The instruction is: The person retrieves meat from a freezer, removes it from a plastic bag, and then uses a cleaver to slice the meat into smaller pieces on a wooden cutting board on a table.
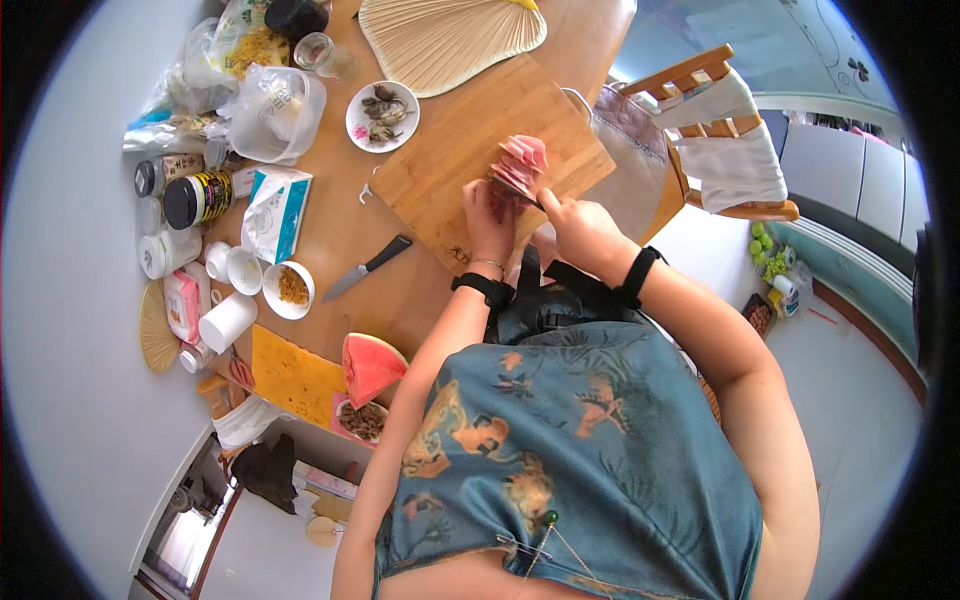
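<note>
On a wooden cutting board [442,150] lies a piece of raw meat [504,204], with several thin slices [523,156] fanned out at its far end. My left hand [489,217] presses on the uncut part, fingers over the meat. In my right hand [589,231] is the handle of a kitchen knife [528,198]; its blade stands against the meat between the slices and my left fingers. Much of that blade is hidden by the meat and my hand. A second knife with a black handle [388,250] rests on the table left of the board.
A plate of dried plant pieces [382,116] and a pleated fan [450,41] lie beyond the board. Leftward stand a tissue box [276,214], a plastic tub [309,127], jars [199,199] and a small bowl [289,291]. A watermelon wedge [371,367] sits nearer me; a chair [720,142] is at right.
</note>
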{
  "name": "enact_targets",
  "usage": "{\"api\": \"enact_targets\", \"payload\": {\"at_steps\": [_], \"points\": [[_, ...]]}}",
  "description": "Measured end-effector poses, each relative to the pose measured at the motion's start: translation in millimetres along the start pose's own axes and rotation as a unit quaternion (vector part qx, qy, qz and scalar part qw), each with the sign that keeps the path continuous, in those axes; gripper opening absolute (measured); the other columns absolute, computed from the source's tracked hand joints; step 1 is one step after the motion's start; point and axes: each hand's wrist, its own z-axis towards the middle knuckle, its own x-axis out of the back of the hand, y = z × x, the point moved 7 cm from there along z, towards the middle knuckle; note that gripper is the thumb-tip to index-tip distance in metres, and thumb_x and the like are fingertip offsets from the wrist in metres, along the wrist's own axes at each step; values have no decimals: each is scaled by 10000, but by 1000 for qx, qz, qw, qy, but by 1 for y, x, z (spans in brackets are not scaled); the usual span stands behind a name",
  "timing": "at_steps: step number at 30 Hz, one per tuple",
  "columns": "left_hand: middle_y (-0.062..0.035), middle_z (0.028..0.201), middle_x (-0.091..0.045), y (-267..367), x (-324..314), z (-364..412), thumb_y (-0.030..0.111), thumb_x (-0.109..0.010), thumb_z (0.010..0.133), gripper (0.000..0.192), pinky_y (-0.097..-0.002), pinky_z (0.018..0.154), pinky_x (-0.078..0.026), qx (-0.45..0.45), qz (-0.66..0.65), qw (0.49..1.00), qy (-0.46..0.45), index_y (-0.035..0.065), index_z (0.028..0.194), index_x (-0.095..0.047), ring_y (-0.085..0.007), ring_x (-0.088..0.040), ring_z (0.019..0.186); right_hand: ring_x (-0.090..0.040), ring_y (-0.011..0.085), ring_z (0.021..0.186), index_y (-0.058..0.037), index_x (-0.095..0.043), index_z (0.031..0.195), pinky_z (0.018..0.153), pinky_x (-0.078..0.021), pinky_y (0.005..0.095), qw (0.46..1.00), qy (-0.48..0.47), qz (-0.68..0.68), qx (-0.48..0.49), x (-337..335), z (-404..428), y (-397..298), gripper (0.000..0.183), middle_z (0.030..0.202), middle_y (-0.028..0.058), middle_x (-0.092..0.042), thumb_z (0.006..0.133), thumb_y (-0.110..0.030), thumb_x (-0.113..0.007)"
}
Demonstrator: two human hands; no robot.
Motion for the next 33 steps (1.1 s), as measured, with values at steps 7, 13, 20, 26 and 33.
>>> {"api": "enact_targets", "payload": {"at_steps": [7,13,20,26,33], "points": [[-157,1014,-458,-17,-7,2,42,-627,820,200,-366,821,-421,-8,-42,999,10,17,971,-497,-328,-476,948,-616,390,694,-19,-433,1070,603,-484,459,999,-39,16,-21,-5,-7,1,467,722,193,-608,706,-143,-698],[-167,1045,-466,-22,-10,3,35,-624,810,219,-375,831,-426,-13,-51,999,13,8,985,-496,-342,-482,963,-611,393,682,-5,-438,1057,602,-482,459,999,-32,21,-16,-8,-1,3,457,695,192,-601,705,-146,-692],[-180,1085,-472,3,2,3,22,-622,793,271,-388,858,-431,-7,12,1000,-4,7,1040,-512,-366,-488,1011,-623,368,630,24,-455,1058,576,-494,453,996,-86,17,-21,6,13,0,395,635,178,-604,712,-59,-628],[-189,1082,-478,14,6,4,13,-612,798,274,-401,853,-440,-10,36,999,-8,2,1056,-521,-382,-494,1002,-620,379,640,30,-457,1056,576,-488,461,995,-95,26,-27,2,26,3,422,643,187,-603,685,-53,-639],[-201,1091,-499,11,3,7,-9,-589,811,282,-417,850,-443,-3,4,1000,-8,13,1086,-532,-392,-491,1022,-613,382,629,22,-460,1013,569,-487,458,997,-75,30,-14,-7,34,-3,425,636,185,-594,633,-41,-638]]}}
